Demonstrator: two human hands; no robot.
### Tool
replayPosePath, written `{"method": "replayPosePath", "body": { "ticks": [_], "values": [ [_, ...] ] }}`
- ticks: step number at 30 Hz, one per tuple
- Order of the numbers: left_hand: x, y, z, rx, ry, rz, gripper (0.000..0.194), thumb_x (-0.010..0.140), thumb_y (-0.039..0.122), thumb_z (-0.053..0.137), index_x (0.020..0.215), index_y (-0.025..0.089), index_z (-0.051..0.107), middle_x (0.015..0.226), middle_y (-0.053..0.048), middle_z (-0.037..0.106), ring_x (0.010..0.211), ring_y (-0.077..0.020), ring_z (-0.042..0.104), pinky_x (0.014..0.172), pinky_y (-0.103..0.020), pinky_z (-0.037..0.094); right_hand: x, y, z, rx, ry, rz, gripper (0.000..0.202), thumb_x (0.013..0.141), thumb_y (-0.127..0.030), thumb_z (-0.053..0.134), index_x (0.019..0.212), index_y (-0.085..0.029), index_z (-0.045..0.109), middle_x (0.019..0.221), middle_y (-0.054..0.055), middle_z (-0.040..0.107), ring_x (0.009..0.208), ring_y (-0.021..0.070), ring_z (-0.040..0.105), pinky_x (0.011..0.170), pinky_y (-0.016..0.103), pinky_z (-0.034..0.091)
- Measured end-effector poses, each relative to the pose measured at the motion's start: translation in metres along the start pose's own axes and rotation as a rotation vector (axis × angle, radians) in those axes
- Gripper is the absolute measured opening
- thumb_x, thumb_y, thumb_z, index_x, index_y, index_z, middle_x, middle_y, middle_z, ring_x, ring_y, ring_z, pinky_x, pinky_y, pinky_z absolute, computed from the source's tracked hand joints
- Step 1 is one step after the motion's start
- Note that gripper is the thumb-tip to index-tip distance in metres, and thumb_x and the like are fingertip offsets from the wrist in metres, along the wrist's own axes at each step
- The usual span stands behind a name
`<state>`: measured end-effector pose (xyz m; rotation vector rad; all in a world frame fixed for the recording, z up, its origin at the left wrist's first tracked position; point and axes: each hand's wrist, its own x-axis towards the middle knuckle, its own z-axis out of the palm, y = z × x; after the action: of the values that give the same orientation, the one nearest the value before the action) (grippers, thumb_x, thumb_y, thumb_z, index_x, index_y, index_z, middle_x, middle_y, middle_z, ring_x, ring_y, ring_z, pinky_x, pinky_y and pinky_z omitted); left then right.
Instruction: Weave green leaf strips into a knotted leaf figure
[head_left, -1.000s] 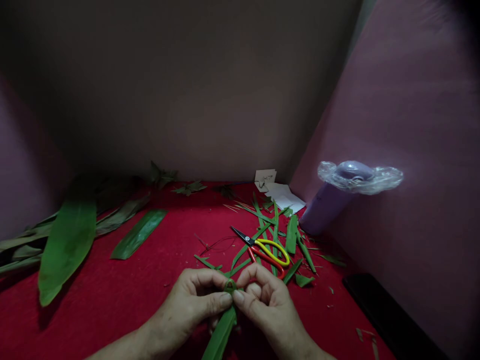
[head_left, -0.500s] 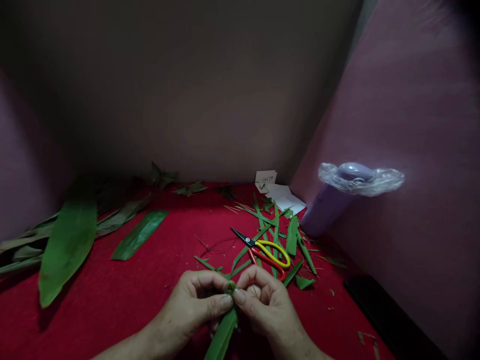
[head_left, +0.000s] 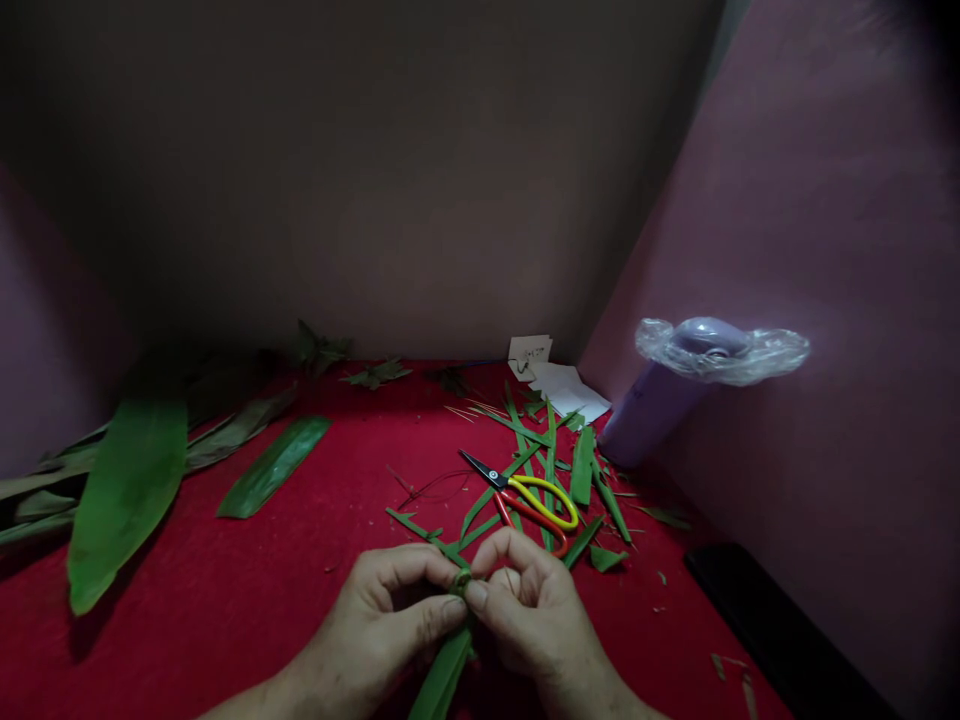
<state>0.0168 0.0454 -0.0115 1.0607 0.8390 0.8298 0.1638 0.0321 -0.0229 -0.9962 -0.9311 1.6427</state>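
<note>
Between my two hands is a folded green leaf (head_left: 444, 675), its small rolled end pinched at the top and its long blade hanging toward the bottom edge. My left hand (head_left: 386, 620) grips the leaf between thumb and index finger. From the other side, my right hand (head_left: 525, 605) pinches the same rolled end with thumb and fingertips. Just beyond the hands lie scissors (head_left: 517, 495) with one yellow and one red handle, resting on cut leaf strips (head_left: 551, 450). Part of the leaf is hidden behind my fingers.
On the red cloth (head_left: 225, 620), a large leaf (head_left: 131, 500) and a cut leaf piece (head_left: 274, 468) lie at left. White papers (head_left: 566, 392) are at the back. A purple bottle (head_left: 652, 410) wrapped in clear plastic stands at right, behind a black object (head_left: 772, 620).
My fingers have shifted slightly on the leaf's rolled end, which now looks tilted and more covered. The whole view has moved a little; the scissors and leaves lie as before.
</note>
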Motion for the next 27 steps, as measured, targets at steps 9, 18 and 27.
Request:
{"method": "replayPosePath", "body": {
  "ticks": [9, 18, 27],
  "values": [
    [-0.002, 0.007, 0.001, 0.337, 0.032, 0.199, 0.012, 0.073, 0.028, 0.067, 0.071, 0.018, 0.074, 0.068, -0.005, 0.067, 0.064, -0.0177, 0.059, 0.058, -0.025, 0.046, -0.004, -0.001, 0.004, 0.062, -0.016, -0.011, 0.042, 0.062, -0.049, 0.073, 0.073, -0.019, 0.046, 0.036, -0.016, 0.032, 0.031, 0.0006, 0.018, 0.032, 0.012, 0.015],
    [-0.002, -0.001, -0.001, 0.323, 0.019, 0.185, 0.010, 0.071, 0.028, 0.070, 0.070, 0.018, 0.074, 0.066, -0.003, 0.065, 0.062, -0.0162, 0.057, 0.056, -0.024, 0.044, -0.005, -0.001, 0.005, -0.045, 0.093, -0.008, 0.028, 0.064, -0.033, 0.070, 0.068, -0.019, 0.046, 0.037, -0.015, 0.032, 0.032, 0.0018, 0.021, 0.033, 0.013, 0.019],
    [0.002, 0.006, 0.009, 0.090, 0.122, -0.074, 0.021, 0.053, 0.033, 0.078, 0.055, 0.014, 0.068, 0.045, 0.001, 0.061, 0.039, -0.0083, 0.045, 0.039, -0.019, 0.032, -0.010, -0.013, 0.004, 0.030, -0.042, 0.003, 0.027, 0.069, -0.035, 0.067, 0.076, -0.018, 0.048, 0.043, -0.014, 0.030, 0.036, 0.0026, 0.016, 0.035, 0.014, 0.015]
  ]
}}
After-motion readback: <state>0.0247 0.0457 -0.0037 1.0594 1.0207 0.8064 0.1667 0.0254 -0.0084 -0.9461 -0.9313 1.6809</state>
